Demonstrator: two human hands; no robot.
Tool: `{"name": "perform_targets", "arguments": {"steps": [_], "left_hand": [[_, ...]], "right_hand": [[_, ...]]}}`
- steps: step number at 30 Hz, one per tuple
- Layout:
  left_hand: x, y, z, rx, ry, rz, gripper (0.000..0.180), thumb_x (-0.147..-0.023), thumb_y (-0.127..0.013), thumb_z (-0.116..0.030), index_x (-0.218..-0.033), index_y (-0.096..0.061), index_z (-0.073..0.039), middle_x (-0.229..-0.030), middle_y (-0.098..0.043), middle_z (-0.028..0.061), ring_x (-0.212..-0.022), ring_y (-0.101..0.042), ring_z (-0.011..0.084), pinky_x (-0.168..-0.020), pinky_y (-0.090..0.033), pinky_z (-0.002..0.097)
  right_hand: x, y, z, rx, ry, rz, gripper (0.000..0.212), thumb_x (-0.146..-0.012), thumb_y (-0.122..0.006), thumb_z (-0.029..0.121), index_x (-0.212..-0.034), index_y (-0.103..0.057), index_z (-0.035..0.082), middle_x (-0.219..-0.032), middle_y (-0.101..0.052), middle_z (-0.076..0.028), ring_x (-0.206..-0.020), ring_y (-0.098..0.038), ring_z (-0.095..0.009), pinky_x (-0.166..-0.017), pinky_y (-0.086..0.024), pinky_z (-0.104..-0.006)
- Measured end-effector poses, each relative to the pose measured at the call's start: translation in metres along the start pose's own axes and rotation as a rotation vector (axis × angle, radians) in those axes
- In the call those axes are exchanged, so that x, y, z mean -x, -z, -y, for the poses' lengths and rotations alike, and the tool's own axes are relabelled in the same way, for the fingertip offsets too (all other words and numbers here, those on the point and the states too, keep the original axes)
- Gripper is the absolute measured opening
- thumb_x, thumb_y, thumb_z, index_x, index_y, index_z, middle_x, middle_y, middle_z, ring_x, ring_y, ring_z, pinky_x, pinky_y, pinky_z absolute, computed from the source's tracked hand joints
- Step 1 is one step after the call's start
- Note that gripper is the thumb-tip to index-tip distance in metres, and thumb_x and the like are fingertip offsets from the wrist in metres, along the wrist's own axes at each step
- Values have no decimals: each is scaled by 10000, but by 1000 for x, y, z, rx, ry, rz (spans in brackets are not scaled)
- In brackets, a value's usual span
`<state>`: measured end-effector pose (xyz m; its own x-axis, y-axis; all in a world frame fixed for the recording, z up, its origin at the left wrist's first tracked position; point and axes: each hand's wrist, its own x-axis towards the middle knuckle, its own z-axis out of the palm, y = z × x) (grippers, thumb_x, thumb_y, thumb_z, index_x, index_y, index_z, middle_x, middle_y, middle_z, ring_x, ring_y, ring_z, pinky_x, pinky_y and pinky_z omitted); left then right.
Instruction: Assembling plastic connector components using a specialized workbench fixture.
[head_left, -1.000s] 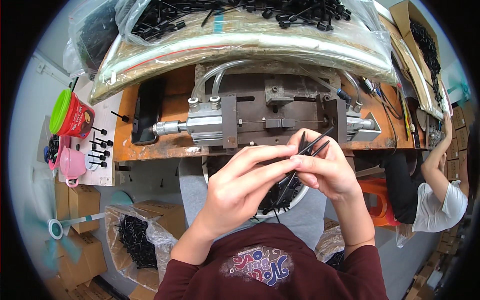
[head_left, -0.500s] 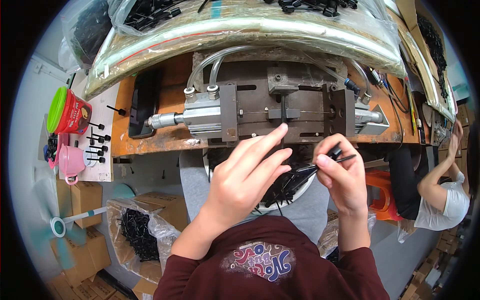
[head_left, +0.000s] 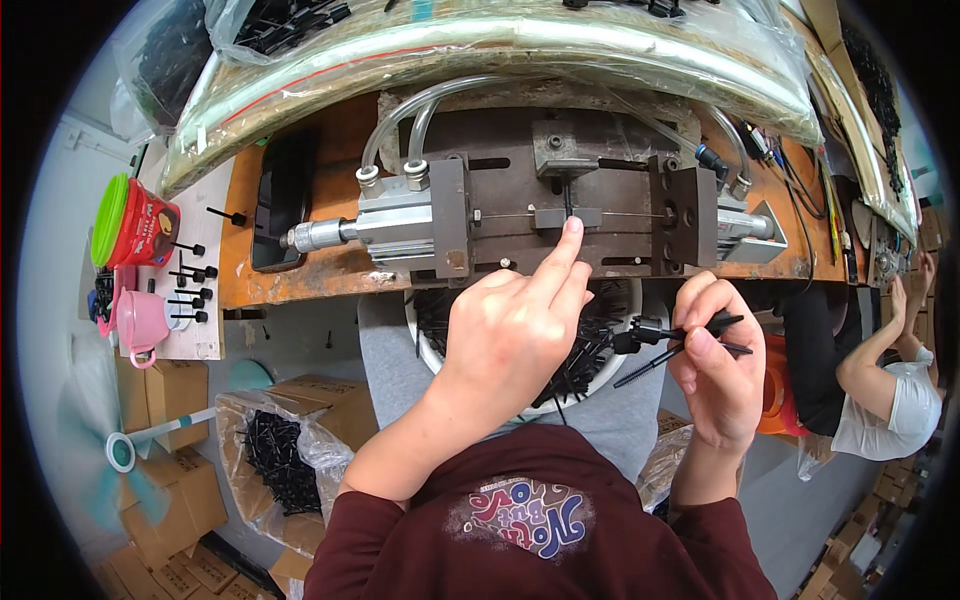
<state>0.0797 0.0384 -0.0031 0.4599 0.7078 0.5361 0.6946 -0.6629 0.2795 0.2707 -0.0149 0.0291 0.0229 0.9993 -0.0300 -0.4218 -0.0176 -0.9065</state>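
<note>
My left hand (head_left: 520,325) reaches over the metal clamping fixture (head_left: 510,180), its index finger stretched out and the other fingers loosely bent. That fingertip touches the near end of a thin black rod (head_left: 568,194) standing in line with a small grey block (head_left: 548,217) at the fixture's middle. Several black mascara wands (head_left: 650,333) are pinched in my right hand (head_left: 725,365), to the right of the fixture's front edge; a bristled tip points down to the left. Beneath both hands a white tub (head_left: 424,348) on my lap holds many similar black pieces, partly hidden by my left hand.
Air cylinders (head_left: 395,228) with clear hoses flank the fixture. A dark phone (head_left: 283,200) lies at left, beside loose black wands, a red bucket (head_left: 155,230) and a pink cup (head_left: 140,325). Below stands a lined carton (head_left: 325,405) of black parts. A co-worker (head_left: 885,400) sits at far right.
My left index finger has moved slightly up onto the rod in the fixture, and the other fingers have curled. My right hand has shifted right and down, and the wands have fanned out.
</note>
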Motion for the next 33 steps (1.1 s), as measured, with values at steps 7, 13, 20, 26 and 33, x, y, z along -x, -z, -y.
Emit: {"name": "perform_targets", "arguments": {"steps": [7, 13, 20, 26, 33], "left_hand": [[1, 11, 1, 296, 67, 29, 392, -703, -811, -137, -1065, -699, -38, -1205, -675, 108, -695, -690, 167, -642, -546, 263], [16, 34, -14, 973, 205, 175, 481, -646, -858, -31, -1106, -715, -33, -976, -729, 107, -827, -712, 192, -656, -574, 278], [19, 26, -10, 683, 87, -184, 360, -639, -867, -43, -974, -735, -48, -950, -713, 113, -748, -677, 194, -640, -567, 276], [18, 9, -5, 424, 170, -99, 303, -681, -820, -67, -967, -719, -50, -1082, -697, 121, -779, -681, 197, -686, -555, 269], [13, -6, -5, 22, 36, -22, 217, -759, -761, -128, -947, -693, -43, -999, -692, 69, -754, -678, 210, -609, -527, 296]], "right_hand": [[2, 0, -4, -180, -4, -11, 98, -864, -610, -7, -922, -533, -28, -912, -507, -95, -553, -429, -65, -483, -368, -187], [0, -7, -12, -369, -146, 86, 115, -864, -598, -2, -960, -543, -32, -898, -539, -110, -561, -459, -71, -479, -376, -193], [4, -8, -18, -256, -211, -62, 260, -874, -611, 0, -1123, -547, -36, -882, -604, -86, -541, -489, -69, -467, -384, -177], [5, 1, -16, -175, -20, -153, 294, -843, -638, -33, -1113, -537, 23, -938, -625, -98, -620, -489, -52, -527, -385, -168], [5, 2, -14, -120, 61, -190, 307, -874, -627, -17, -1160, -518, 1, -998, -645, -132, -641, -492, -52, -551, -387, -169]]}}
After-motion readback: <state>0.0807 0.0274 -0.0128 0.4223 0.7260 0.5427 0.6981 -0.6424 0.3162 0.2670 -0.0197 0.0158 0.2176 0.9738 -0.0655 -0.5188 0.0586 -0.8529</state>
